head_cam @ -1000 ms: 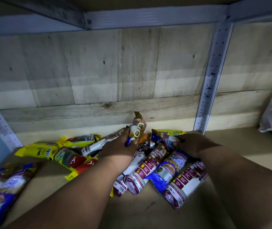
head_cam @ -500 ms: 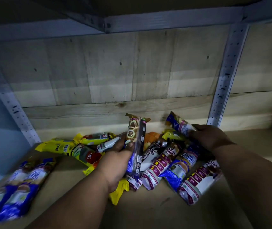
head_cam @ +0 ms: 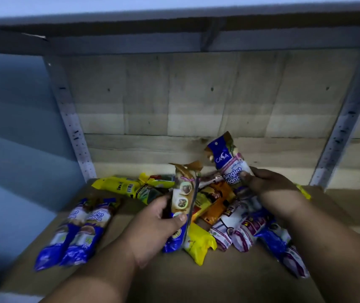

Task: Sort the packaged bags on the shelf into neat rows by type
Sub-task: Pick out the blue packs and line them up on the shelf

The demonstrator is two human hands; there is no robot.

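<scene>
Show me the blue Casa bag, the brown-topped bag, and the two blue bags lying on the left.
Casa bag (head_cam: 227,162): head view, its blue upper panel.
Brown-topped bag (head_cam: 183,189): head view, its printed front.
Two blue bags (head_cam: 80,232): head view, the right bag's middle.

A single wide-angle head view looks forward and down into the shelf (head_cam: 196,278) from close above, facing its wooden back wall (head_cam: 196,101), both forearms entering from the bottom edge.

We note two bags (head_cam: 77,231) side by side at lower left on the shelf (head_cam: 229,278); the pile (head_cam: 216,206) sits centre, near the back wall (head_cam: 174,110).
</scene>
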